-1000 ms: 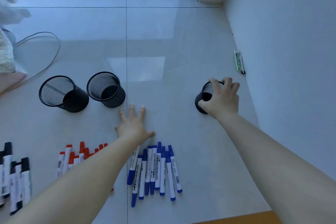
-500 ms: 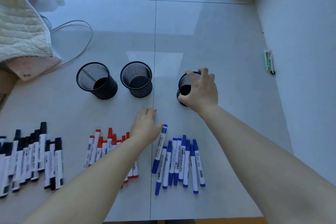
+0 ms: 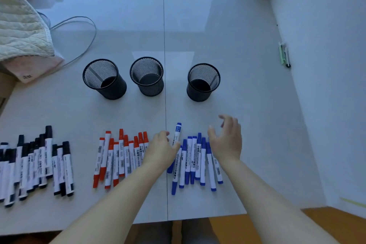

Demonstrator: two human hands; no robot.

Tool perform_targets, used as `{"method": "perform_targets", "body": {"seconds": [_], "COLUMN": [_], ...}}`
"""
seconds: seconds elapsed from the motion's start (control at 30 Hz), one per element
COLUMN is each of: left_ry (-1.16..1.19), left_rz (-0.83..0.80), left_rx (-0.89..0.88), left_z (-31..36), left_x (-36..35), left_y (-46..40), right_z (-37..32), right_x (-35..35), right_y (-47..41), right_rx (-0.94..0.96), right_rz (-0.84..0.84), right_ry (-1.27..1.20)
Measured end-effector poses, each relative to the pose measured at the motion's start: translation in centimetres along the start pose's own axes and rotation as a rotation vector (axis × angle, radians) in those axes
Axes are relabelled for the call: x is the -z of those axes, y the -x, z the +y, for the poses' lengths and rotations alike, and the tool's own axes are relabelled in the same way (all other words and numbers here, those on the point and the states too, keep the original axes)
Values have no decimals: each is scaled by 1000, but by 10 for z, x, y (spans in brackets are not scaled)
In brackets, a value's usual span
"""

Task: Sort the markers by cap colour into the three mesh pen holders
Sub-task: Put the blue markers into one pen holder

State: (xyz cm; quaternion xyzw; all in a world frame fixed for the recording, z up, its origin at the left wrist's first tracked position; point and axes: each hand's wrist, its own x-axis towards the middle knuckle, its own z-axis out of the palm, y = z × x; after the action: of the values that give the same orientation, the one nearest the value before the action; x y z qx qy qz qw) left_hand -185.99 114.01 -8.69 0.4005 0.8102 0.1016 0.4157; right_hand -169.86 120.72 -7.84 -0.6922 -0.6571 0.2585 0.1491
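Three black mesh pen holders stand in a row on the white floor: left holder point(image 3: 104, 79), middle holder point(image 3: 147, 76), right holder point(image 3: 203, 82). All three look empty. Black-capped markers point(image 3: 37, 164) lie at the left, red-capped markers point(image 3: 118, 156) in the middle, blue-capped markers point(image 3: 196, 160) at the right. My left hand point(image 3: 161, 149) grips one blue-capped marker point(image 3: 177, 131), its cap pointing away from me. My right hand point(image 3: 227, 140) hovers over the blue pile with fingers loosely spread and holds nothing.
A quilted cream cloth point(image 3: 21, 31) and a grey cable loop point(image 3: 83, 41) lie at the far left. A white wall point(image 3: 326, 65) runs along the right, with small green and black pens point(image 3: 284, 55) at its foot. A wooden edge point(image 3: 326, 222) shows near me.
My right hand let go of the right holder and drew back over the blue markers. My left hand has closed on one blue marker. The camera tilted, bringing the markers higher in view.
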Motion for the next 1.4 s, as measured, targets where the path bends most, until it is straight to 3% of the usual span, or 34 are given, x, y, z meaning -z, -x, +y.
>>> {"method": "perform_targets", "body": {"seconds": [0.3, 0.97, 1.2, 1.4], "left_ry": [-127, -90, -91, 112], "left_rz": [71, 221, 159, 65], "left_rx": [0, 88, 148, 271], "left_z": [-7, -9, -2, 2], "left_x": [-33, -55, -48, -29], "left_y": [28, 23, 13, 8], "right_z": [37, 51, 46, 46], "right_x": [-27, -32, -24, -10], "right_y": [77, 74, 55, 37], "right_rx": [-185, -178, -278, -402], "right_rz": [-131, -164, -253, -364], "right_ry": [143, 310, 247, 145]}}
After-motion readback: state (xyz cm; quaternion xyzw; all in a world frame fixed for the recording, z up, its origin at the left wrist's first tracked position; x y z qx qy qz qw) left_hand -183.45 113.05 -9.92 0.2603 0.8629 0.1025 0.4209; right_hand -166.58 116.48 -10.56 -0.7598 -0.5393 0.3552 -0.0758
